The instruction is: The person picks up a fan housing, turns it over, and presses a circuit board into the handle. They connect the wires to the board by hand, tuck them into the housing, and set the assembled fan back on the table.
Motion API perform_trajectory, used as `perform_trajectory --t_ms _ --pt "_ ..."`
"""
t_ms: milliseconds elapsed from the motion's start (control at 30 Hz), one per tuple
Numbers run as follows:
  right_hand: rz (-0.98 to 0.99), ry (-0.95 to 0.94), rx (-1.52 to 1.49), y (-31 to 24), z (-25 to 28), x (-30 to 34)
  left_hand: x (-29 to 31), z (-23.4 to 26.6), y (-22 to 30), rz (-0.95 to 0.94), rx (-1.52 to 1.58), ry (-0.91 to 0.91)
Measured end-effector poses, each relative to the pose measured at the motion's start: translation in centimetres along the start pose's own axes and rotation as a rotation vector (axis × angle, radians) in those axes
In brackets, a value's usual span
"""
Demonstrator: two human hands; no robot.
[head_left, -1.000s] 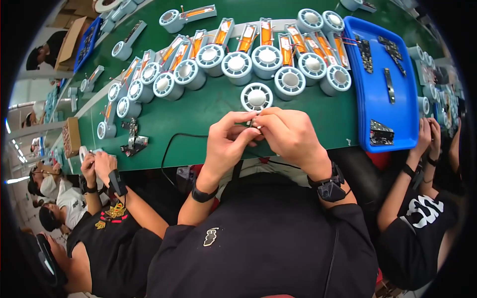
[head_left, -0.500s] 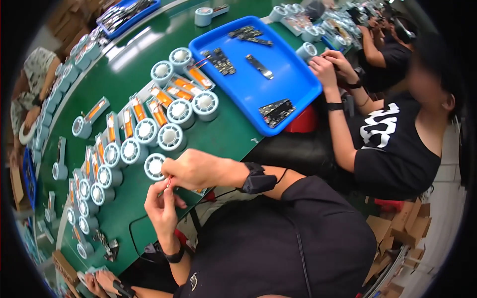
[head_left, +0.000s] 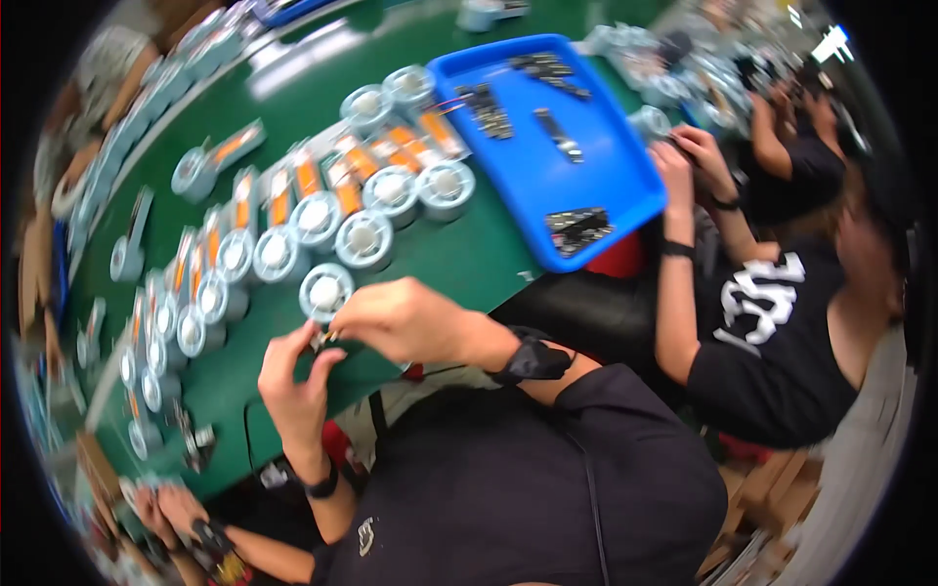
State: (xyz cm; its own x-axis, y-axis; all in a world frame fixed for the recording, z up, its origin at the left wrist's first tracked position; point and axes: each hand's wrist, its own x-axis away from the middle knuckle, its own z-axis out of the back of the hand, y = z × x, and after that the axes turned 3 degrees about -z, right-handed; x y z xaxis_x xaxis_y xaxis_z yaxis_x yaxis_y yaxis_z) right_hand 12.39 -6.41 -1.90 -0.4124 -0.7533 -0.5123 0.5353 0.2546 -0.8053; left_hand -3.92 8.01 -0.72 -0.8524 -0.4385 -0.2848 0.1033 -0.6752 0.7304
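Observation:
My left hand (head_left: 296, 389) and my right hand (head_left: 410, 320) meet over the near table edge. Right thumb and forefinger are pinched together on something tiny, whitish and gold, too blurred to name. The left forefinger reaches the same spot, its thumb held a little apart below; whether it grips anything is hard to see. Just beyond the fingertips lies a light blue handheld fan (head_left: 326, 292) with a round slotted head; the hands hide its handle. More such fans (head_left: 363, 240) lie in rows behind it, their open handles showing orange batteries (head_left: 307, 176).
A blue tray (head_left: 611, 181) with dark circuit boards (head_left: 578, 230) stands right of the fans. A co-worker in black (head_left: 772, 342) works beside it; another person's hands (head_left: 176, 510) are at lower left. Small dark parts (head_left: 195, 439) lie at the green table's (head_left: 479, 264) left edge.
The view has swung, shifting the table things right and upward. My left fingers have opened somewhat from their pinch. The red wire seen between my fingertips before no longer shows clearly.

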Motion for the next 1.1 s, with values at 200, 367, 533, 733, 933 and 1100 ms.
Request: perform_trajectory --t_ms 200,367,533,733,933,1100 --pt "-0.162 -0.074 0.097 -0.5 -0.3 -0.7 0.1 -0.9 0.5 -0.021 0.086 0.165" --pt "-0.166 -0.162 0.099 -0.9 -0.4 -0.9 0.2 -1.2 0.9 -0.009 0.124 0.167" --pt "-0.118 -0.154 0.071 -0.1 -0.6 -0.8 0.3 -1.7 0.5 -0.068 0.188 0.223" --pt "-0.037 -0.146 0.059 0.0 -0.6 -0.9 -0.2 -1.3 0.7 -0.096 0.137 0.181" --pt "0.029 -0.048 0.035 0.4 -0.4 -0.7 0.7 -1.5 -1.1 -0.023 0.177 0.172" --pt "0.034 0.022 0.114 0.6 -0.6 0.1 0.5 -1.8 -1.4 -0.043 0.244 0.162"
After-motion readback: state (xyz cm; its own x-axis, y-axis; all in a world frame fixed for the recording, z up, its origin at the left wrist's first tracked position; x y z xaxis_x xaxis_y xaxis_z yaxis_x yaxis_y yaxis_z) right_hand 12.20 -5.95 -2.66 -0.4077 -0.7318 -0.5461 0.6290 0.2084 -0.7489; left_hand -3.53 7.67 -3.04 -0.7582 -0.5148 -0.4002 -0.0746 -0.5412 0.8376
